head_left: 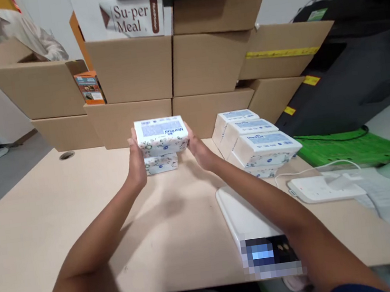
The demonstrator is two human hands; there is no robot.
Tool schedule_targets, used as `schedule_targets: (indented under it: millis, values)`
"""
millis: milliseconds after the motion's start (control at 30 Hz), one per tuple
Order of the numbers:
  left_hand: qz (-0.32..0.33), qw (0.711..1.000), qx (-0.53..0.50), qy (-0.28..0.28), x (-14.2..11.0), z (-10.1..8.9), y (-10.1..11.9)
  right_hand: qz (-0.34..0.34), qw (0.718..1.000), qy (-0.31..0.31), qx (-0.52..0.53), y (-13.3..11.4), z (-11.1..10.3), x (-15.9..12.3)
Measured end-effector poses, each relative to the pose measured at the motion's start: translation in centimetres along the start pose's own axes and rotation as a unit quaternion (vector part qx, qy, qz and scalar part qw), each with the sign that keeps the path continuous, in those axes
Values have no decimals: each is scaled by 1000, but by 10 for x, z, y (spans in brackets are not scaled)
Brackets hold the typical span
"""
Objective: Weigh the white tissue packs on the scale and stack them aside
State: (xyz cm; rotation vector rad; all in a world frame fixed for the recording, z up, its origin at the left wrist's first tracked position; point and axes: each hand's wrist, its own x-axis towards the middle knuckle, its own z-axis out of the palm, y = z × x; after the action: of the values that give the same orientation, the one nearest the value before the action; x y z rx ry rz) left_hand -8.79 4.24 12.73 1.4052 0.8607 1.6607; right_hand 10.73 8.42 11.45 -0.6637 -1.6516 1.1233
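Note:
Both of my hands grip one white tissue pack (160, 135) with a blue label and floral print, held just above the table. My left hand (135, 161) presses its left end and my right hand (199, 149) presses its right end. Directly beneath it a second, similar tissue pack (161, 164) lies on the light wooden table (58, 231). To the right stands a stack of several more tissue packs (257, 142).
Brown cardboard boxes (170, 68) are piled along the table's far edge, with a small orange box (89, 88) among them. A white scale (248, 225) lies near my right forearm. A white power strip (324, 187) and green mat (349, 147) are at right.

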Motion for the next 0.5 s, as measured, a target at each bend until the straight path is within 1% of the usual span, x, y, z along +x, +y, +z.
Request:
schedule_targets:
  millis: [67,133,200,267,333,400,433,467,500]
  values:
    - [7,999,4,-36,-12,14,18,-9,1000,17,-22,-26,-17,-25]
    - [-1,997,4,-78,-29,35,29,-4,998,45,-48,-50,-35,-58]
    - [-5,993,14,-116,-52,57,30,18,995,73,-70,-70,-53,-98]
    - [-4,985,30,-169,-81,77,23,60,988,109,-87,-80,-70,-143]
    - [-23,967,36,-253,-113,88,9,109,977,154,-99,-79,-86,-189]
    - [-80,939,41,-332,-144,90,-10,146,967,189,-91,-69,-102,-229]
    - [-116,929,49,-349,-157,89,-20,163,964,197,-77,-62,-110,-246]
    - [-152,923,63,-347,-168,86,-30,179,962,199,-59,-54,-117,-259]
    - [-182,923,79,-330,-175,82,-38,195,960,197,-41,-46,-124,-270]
